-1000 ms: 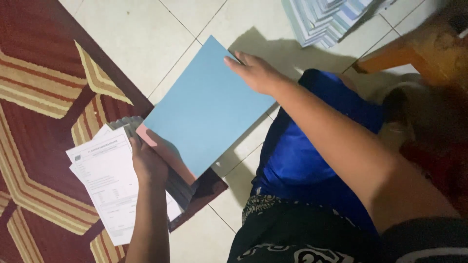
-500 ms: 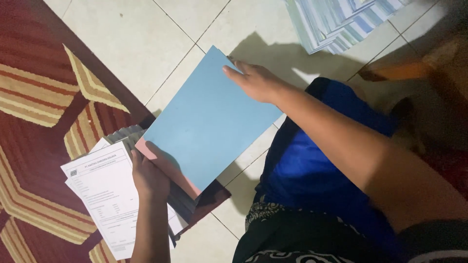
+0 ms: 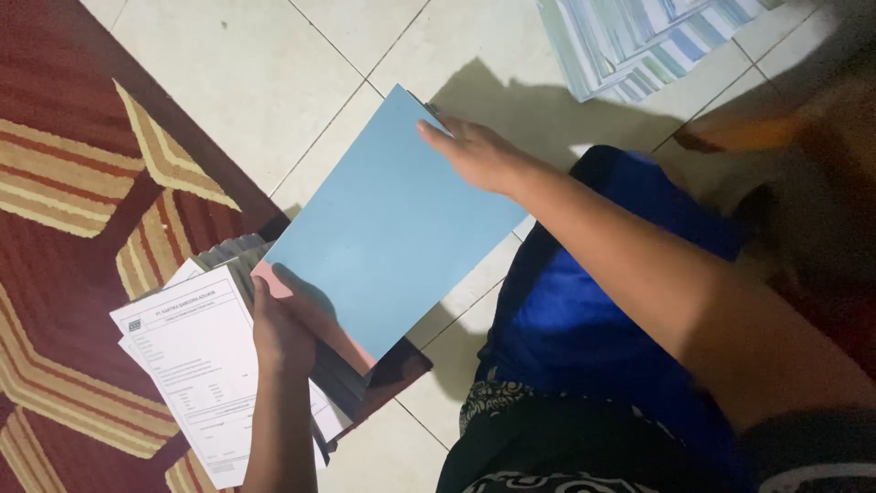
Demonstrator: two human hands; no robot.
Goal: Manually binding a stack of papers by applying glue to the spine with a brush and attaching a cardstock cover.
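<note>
Clothing lies closest to us: dark patterned fabric (image 3: 547, 456) and, beyond it, blue cloth (image 3: 584, 310) under our right forearm. Just outside our left hand (image 3: 281, 330) sit white printed forms (image 3: 196, 365), fanned over a grey stack of sheets (image 3: 239, 256) on a dark red rug with gold bands (image 3: 64, 228). Our left hand grasps the near corner of a light blue card sheet (image 3: 392, 219), fingers curled over its pinkish underside. That sheet is plain, smooth and flat, tilted up off the floor, and it hides much of the grey stack and the tiles beneath it. Our right hand (image 3: 474, 153) grips its far edge, fingers lying on the blue face; we cannot see the thumb. Beyond that hand spread pale floor tiles (image 3: 255, 82), and farther off a fanned pile of blue-and-white striped booklets (image 3: 639, 46).
</note>
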